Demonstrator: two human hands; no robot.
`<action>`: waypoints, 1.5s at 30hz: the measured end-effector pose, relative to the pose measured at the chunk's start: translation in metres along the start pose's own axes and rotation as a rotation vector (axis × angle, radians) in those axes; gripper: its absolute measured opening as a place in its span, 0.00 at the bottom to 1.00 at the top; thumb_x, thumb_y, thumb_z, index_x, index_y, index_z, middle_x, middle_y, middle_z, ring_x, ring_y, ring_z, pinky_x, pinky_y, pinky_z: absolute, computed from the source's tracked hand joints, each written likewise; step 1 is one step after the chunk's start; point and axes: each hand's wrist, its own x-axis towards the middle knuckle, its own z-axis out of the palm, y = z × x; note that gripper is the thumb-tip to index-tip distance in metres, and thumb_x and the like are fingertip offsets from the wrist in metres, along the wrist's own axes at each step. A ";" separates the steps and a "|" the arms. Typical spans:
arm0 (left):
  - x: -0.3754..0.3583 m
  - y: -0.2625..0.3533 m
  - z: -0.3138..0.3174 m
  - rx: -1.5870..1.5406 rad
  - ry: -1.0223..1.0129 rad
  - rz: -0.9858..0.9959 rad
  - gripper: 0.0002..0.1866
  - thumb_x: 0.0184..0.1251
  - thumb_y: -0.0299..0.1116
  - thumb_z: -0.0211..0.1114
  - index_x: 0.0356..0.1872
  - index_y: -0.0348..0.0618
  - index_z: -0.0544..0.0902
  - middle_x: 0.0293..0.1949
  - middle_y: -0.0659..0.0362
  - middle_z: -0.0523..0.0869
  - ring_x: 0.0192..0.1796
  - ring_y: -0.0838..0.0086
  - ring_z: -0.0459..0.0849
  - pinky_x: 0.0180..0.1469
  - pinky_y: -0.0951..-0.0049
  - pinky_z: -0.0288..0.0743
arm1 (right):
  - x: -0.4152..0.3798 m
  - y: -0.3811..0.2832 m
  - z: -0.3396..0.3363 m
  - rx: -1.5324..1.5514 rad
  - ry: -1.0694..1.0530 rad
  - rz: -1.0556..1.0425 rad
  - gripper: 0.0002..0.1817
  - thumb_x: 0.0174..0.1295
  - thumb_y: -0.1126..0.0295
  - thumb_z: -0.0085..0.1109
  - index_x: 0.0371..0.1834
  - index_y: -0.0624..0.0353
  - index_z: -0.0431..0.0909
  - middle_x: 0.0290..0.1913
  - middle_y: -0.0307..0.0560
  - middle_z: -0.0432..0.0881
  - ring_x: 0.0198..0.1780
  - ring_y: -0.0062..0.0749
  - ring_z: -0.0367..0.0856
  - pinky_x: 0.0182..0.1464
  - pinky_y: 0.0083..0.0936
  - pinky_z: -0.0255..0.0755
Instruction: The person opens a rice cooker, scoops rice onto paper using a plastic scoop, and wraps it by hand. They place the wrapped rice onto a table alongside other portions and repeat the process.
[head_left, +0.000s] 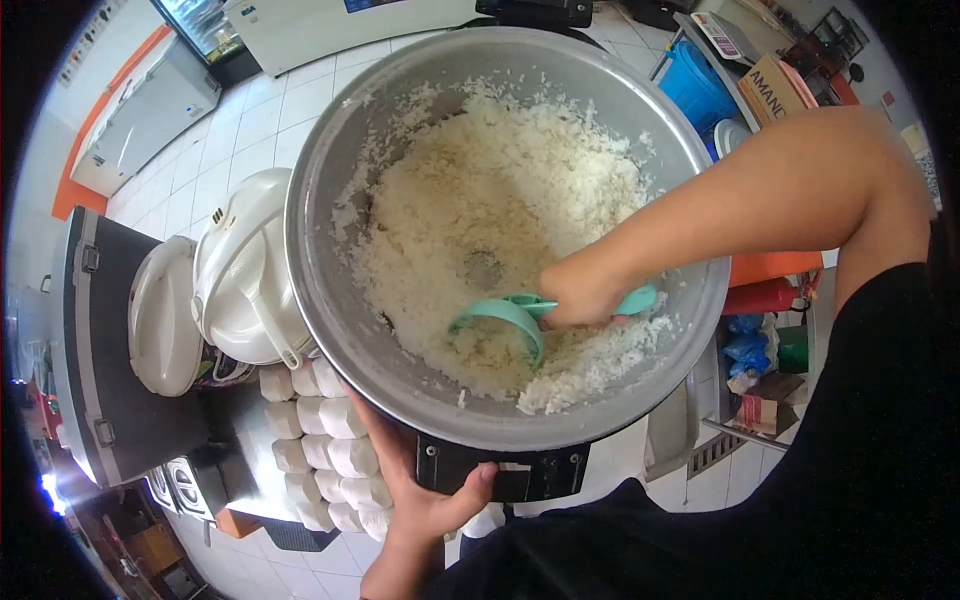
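A large grey metal pot (pixel 335 290) of cooked white rice (pixel 480 190) fills the middle of the view, tilted so its inside faces me. My right hand (pixel 585 290) is down in the pot, closed around the handle of a teal plastic scoop (pixel 505 315). The scoop's round rim is partly sunk in the rice near the pot's lower side. At the bottom, my left hand (pixel 425 490) grips the pot, its thumb over the black side handle (pixel 505 472) and its other fingers partly hidden under the rim.
Left of the pot, several white wrapped bundles (pixel 325 425) stand in rows on a metal counter, near white lids (pixel 255 275) and a large dark insulated box (pixel 110 340). Shelving at right carries a blue bin (pixel 692 85) and a cardboard box (pixel 772 90). White chest freezers (pixel 150 125) stand behind.
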 end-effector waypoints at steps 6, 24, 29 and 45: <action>-0.003 0.004 -0.002 0.008 0.010 -0.066 0.68 0.41 0.36 0.74 0.73 0.41 0.26 0.73 0.45 0.43 0.73 0.57 0.52 0.72 0.59 0.50 | -0.035 0.001 -0.010 -0.002 -0.061 -0.136 0.16 0.69 0.61 0.45 0.35 0.66 0.74 0.18 0.46 0.74 0.17 0.31 0.75 0.21 0.30 0.71; -0.005 0.004 -0.009 -0.005 -0.042 -0.148 0.71 0.42 0.39 0.77 0.71 0.41 0.22 0.74 0.45 0.40 0.74 0.56 0.50 0.72 0.59 0.49 | -0.010 -0.005 -0.051 -0.301 0.502 -0.067 0.09 0.66 0.72 0.46 0.41 0.67 0.74 0.29 0.59 0.80 0.31 0.46 0.81 0.33 0.39 0.75; -0.004 -0.003 -0.007 -0.027 -0.018 -0.071 0.71 0.42 0.40 0.77 0.72 0.41 0.23 0.74 0.44 0.40 0.74 0.56 0.49 0.72 0.59 0.49 | 0.016 -0.002 -0.030 -0.502 0.307 0.069 0.13 0.63 0.69 0.50 0.29 0.69 0.78 0.28 0.59 0.80 0.29 0.46 0.80 0.32 0.40 0.74; 0.005 -0.001 0.001 -0.068 -0.048 0.075 0.68 0.43 0.35 0.74 0.72 0.41 0.23 0.74 0.46 0.43 0.73 0.59 0.52 0.72 0.60 0.48 | -0.068 -0.045 0.013 0.097 0.138 -0.006 0.16 0.69 0.61 0.46 0.38 0.67 0.73 0.19 0.52 0.77 0.18 0.38 0.80 0.21 0.33 0.73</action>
